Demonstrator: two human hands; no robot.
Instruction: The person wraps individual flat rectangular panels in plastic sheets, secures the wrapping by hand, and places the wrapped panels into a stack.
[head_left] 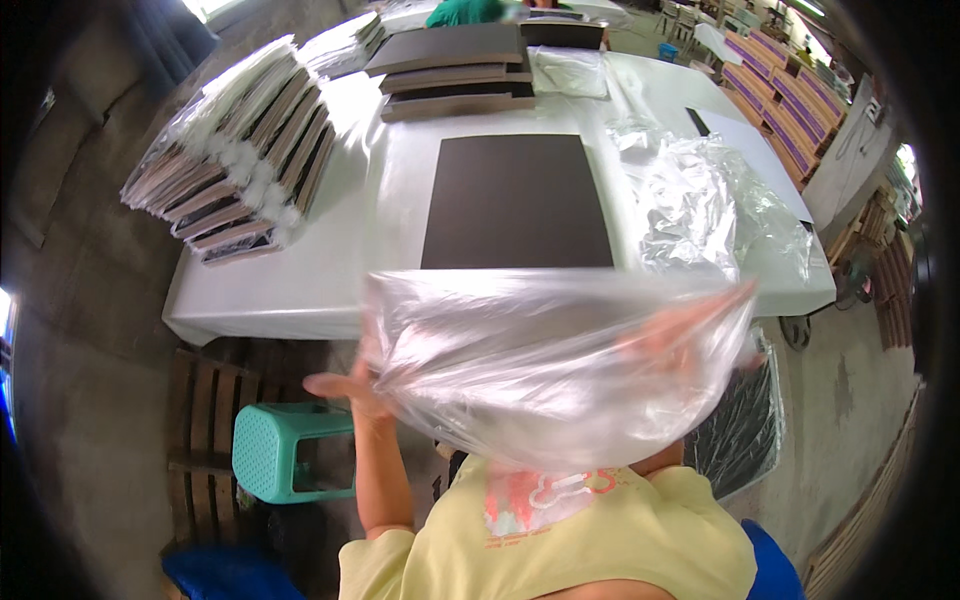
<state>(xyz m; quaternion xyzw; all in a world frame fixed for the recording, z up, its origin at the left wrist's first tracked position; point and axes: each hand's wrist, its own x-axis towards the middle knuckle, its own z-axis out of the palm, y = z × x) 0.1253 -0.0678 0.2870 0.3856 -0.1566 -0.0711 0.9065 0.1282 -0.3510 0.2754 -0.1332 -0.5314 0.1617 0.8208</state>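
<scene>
- Head view: clear plastic bag [545, 375] at the counter's [270, 300] near edge, apparently spread between your left hand [364, 392] and right hand [662, 342].
- Both your grips are blurred; I cannot tell whether they're clamped.

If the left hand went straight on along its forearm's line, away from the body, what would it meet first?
Apart from the clear plastic film at the left hand, probably the near edge of the white-covered table; the hand's height is unclear, so it might pass above that edge.

A head-worn fisheye looks down over the table [352, 225].
</scene>
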